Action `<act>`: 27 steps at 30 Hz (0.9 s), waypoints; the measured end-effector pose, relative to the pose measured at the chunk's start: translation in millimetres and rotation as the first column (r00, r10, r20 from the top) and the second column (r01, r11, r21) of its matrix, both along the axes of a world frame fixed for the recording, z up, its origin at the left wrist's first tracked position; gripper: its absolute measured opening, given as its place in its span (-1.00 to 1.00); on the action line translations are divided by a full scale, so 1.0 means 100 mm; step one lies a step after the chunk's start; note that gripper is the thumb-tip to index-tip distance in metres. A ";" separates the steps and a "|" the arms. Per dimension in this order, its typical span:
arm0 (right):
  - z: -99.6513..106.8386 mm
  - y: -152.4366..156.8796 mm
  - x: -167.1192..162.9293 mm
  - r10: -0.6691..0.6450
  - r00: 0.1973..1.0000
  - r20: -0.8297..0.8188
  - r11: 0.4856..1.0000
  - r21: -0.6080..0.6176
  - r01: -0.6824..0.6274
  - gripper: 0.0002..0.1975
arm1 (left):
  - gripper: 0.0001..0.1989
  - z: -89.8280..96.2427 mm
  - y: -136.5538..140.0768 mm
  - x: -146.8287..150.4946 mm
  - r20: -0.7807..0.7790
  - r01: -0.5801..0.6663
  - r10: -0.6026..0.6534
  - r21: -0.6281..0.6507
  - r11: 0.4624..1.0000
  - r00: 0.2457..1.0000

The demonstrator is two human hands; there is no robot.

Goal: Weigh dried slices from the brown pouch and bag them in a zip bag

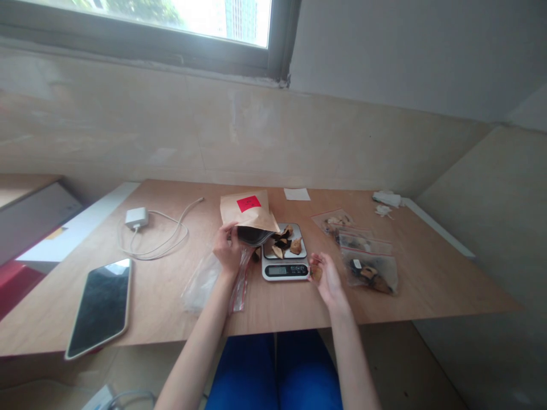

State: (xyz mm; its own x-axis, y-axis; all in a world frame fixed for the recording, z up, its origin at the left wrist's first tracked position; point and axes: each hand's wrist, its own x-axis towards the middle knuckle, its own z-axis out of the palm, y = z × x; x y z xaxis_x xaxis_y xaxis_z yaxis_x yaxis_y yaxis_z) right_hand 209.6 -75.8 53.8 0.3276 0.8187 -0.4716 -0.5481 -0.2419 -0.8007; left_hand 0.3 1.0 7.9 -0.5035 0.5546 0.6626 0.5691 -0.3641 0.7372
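Kraft paper bag (249, 212) tilted, mouth seemingly toward scale (285, 256).

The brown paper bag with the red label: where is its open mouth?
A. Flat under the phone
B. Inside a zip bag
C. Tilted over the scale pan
C: the left hand tips the brown paper bag onto the scale, where dried pieces lie.

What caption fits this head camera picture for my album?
Left hand tips brown paper bag over small digital kitchen scale; right hand holds dried brown pieces.
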 end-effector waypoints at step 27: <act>-0.48 1.02 0.17 -0.164 0.624 0.764 0.935 0.322 -0.148 -0.70 | -0.78 0.00 0.00 0.00 0.006 0.006 -0.006 -0.009 1.000 1.000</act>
State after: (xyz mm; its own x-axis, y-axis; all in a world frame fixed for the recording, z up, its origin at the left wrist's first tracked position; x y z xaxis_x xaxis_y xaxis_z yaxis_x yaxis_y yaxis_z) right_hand 226.3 26.4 5.5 0.4450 0.8598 0.2503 0.3078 0.1157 -0.9444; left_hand 0.2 1.3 7.8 -0.5040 0.5632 0.6548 0.5628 -0.3609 0.7436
